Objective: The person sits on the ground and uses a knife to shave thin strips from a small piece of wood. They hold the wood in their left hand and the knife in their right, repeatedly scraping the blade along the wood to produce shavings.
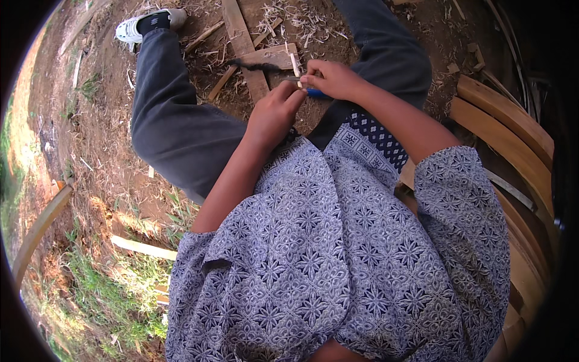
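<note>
1. While I sit with my knees apart, the thin sliver of pale wood (294, 63) stands between my two hands, above my lap and over the littered ground; it is narrow, light tan and splinter-like, with only a short length showing above my fingers.
2. Its long axis runs nearly away from me, the free end pointing up the view toward the planks, tilted slightly to my left.
3. My right hand (330, 79) is curled shut, fingertips pinched at the sliver's lower end, and a blue-handled tool (315, 93) pokes out beneath that fist; I cannot tell the blade's shape.
4. My left hand (272, 113) is closed too, its fingertips meeting the right ones; whether it grips the sliver or only steadies it I cannot tell.
5. Beyond lie flat wooden planks (241, 36), shavings (301, 24) on bare dirt, my white shoe (151, 24), and curved wooden slats (506, 120) at my right.
</note>
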Demonstrator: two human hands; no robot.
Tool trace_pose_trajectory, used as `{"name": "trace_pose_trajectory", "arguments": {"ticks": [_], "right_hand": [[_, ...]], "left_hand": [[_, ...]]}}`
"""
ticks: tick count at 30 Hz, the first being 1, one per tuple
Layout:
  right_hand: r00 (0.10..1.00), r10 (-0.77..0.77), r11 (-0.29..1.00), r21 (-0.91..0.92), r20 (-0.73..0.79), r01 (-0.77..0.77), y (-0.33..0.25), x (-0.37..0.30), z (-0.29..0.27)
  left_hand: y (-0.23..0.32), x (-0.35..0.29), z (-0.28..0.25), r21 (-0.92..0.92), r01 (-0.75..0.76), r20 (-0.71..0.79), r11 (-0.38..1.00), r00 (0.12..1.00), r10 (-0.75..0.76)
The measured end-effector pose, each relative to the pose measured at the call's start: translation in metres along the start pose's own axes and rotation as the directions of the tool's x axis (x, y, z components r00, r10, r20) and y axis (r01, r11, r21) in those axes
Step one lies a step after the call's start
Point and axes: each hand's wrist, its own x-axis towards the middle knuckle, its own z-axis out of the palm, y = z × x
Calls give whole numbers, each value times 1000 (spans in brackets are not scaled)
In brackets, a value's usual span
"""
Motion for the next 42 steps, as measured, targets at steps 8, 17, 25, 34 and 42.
{"name": "trace_pose_trajectory", "arguments": {"ticks": [8, 17, 25, 34, 42], "right_hand": [[1000, 9, 1000, 11, 9, -9, 2, 14, 0], [973, 129, 989, -46, -194, -140, 53, 65, -8], [994, 105, 994, -24, 26, -104, -20, 9, -10], [992, 116, 993, 18, 39, -117, 20, 6, 0], [972, 233, 972, -28, 7, -233, 23, 18, 8]], "left_hand": [[-1, 2, -4, 11, 66, -55, 998, 996, -66], [-4, 13, -5, -10, 51, -120, 999, 991, -51], [-9, 7, -11, 23, 57, -90, 998, 994, -54], [-5, 4, -3, 67, -73, 34, 995, 997, 71], [-2, 7, -7, 48, -66, 25, 997, 998, 64]]}}
